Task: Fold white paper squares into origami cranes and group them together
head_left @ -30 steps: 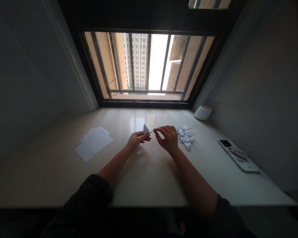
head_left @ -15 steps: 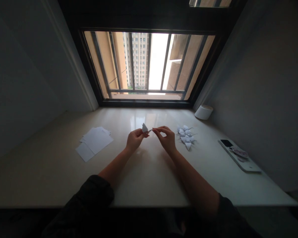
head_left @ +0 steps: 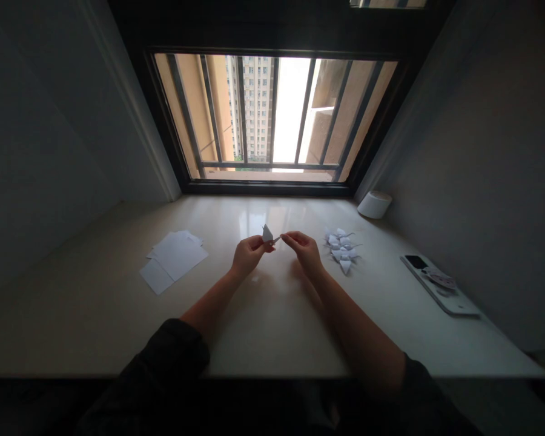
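A small folded white paper figure (head_left: 267, 234) is held just above the pale tabletop (head_left: 272, 315), in the middle. My left hand (head_left: 247, 254) pinches its body from the left. My right hand (head_left: 305, 248) pinches a thin point that sticks out to the right of the figure. Both hands are closed on the paper. To the right of my right hand lies a small heap of finished folded paper figures (head_left: 341, 248). A loose stack of flat white sheets (head_left: 175, 259) lies to the left of my left hand.
A white phone (head_left: 438, 283) with something small on it lies at the table's right side. A white round container (head_left: 375, 204) stands in the back right corner. A barred window (head_left: 272, 115) rises behind the table, with walls close on both sides.
My hands have drawn slightly closer to the window and my right hand's fingers have curled tighter on the paper's point. The figure stays between both hands.
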`<state>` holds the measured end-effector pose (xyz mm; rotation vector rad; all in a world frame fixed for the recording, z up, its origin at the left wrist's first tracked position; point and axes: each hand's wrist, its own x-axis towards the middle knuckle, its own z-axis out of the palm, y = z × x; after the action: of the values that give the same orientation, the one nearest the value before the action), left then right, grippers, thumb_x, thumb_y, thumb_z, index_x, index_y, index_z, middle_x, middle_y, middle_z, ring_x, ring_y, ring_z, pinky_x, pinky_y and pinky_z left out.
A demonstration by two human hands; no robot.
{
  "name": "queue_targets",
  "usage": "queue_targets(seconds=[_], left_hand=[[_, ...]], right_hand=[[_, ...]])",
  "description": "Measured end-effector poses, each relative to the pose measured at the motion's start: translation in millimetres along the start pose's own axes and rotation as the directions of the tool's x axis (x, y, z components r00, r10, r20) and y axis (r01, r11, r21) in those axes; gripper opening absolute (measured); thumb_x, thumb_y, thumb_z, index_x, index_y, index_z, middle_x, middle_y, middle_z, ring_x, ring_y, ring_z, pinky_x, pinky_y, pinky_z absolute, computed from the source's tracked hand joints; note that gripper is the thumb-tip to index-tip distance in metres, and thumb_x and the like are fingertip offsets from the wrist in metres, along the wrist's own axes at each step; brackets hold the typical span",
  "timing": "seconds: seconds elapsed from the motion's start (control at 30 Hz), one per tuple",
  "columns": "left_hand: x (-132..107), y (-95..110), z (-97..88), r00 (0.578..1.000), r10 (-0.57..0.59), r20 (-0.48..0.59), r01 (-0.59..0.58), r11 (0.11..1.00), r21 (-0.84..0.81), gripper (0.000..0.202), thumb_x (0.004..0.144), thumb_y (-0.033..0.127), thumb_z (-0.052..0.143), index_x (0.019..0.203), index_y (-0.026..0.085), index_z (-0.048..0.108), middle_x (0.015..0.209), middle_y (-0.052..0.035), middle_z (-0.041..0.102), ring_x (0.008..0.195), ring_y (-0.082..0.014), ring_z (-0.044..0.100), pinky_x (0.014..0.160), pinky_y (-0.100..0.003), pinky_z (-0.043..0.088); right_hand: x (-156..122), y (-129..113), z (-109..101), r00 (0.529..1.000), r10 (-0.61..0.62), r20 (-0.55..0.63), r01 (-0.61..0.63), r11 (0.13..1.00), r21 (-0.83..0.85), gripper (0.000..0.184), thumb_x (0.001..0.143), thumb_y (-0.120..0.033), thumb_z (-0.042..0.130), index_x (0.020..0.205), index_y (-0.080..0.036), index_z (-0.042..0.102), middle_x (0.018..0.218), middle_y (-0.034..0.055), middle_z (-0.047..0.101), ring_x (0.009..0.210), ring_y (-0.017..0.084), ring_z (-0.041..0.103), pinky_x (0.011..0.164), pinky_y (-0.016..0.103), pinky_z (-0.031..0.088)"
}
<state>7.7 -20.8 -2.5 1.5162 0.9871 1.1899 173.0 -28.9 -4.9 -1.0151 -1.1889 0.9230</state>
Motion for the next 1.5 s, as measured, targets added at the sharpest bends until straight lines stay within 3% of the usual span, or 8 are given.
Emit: queue_targets(seconds=[0.4,0.63,0.9,1.17,1.5], left_hand=[[-0.3,0.6,0.1,1.000,-0.027,0.013,0.027,1.000,0.012,0.030,0.072,0.043,0.065,0.082,0.015,0.069,0.078,-0.0085,0.071,0.076,-0.0216,0.067,0.076,-0.033,0.050],[0.2,-3.6,-1.4,0.999,-0.025,-0.023,0.027,0.996,0.080,0.030,0.073,0.043,0.064,0.084,0.016,0.070,0.079,-0.0083,0.072,0.076,-0.0217,0.068,0.074,-0.032,0.049],[-1.3,-1.5,-0.3,1.000,-0.023,-0.007,0.024,0.992,0.121,0.028,0.072,0.043,0.064,0.080,0.017,0.069,0.077,-0.0070,0.072,0.076,-0.0217,0.068,0.071,-0.030,0.049],[-1.6,-3.5,-0.5,0.999,-0.027,0.029,0.024,0.993,0.117,0.027,0.072,0.043,0.064,0.077,0.017,0.068,0.075,-0.0068,0.071,0.075,-0.0221,0.068,0.071,-0.030,0.049],[-5.7,0.2,0.2,0.999,-0.033,0.001,0.031,0.955,0.294,0.022,0.072,0.041,0.064,0.075,0.020,0.070,0.076,-0.0049,0.072,0.075,-0.0227,0.067,0.067,-0.029,0.047]], right_hand=[[2.2,4.4,-1.0,0.998,-0.066,-0.007,0.065,0.990,-0.122,0.027,0.069,-0.048,0.067,0.073,-0.021,0.068,0.080,0.0040,0.069,0.078,0.020,0.061,0.071,0.034,0.048],[5.7,1.2,-9.7,1.000,0.022,0.003,-0.021,0.996,-0.091,0.028,0.067,-0.046,0.070,0.080,-0.021,0.073,0.085,0.0062,0.072,0.085,0.023,0.063,0.076,0.035,0.047],[8.9,4.0,-14.7,0.996,-0.047,0.070,0.062,0.973,-0.223,0.027,0.067,-0.047,0.070,0.076,-0.022,0.074,0.083,0.0053,0.070,0.079,0.021,0.063,0.072,0.033,0.047],[11.1,9.2,-15.2,0.984,-0.123,0.125,0.164,0.898,-0.408,0.024,0.073,-0.044,0.063,0.073,-0.021,0.069,0.079,0.0038,0.068,0.076,0.019,0.061,0.072,0.034,0.046],[7.0,7.0,-14.0,0.963,-0.217,0.160,0.270,0.766,-0.584,0.014,0.079,-0.031,0.059,0.070,-0.022,0.066,0.076,0.0038,0.066,0.082,0.021,0.057,0.077,0.036,0.043]])
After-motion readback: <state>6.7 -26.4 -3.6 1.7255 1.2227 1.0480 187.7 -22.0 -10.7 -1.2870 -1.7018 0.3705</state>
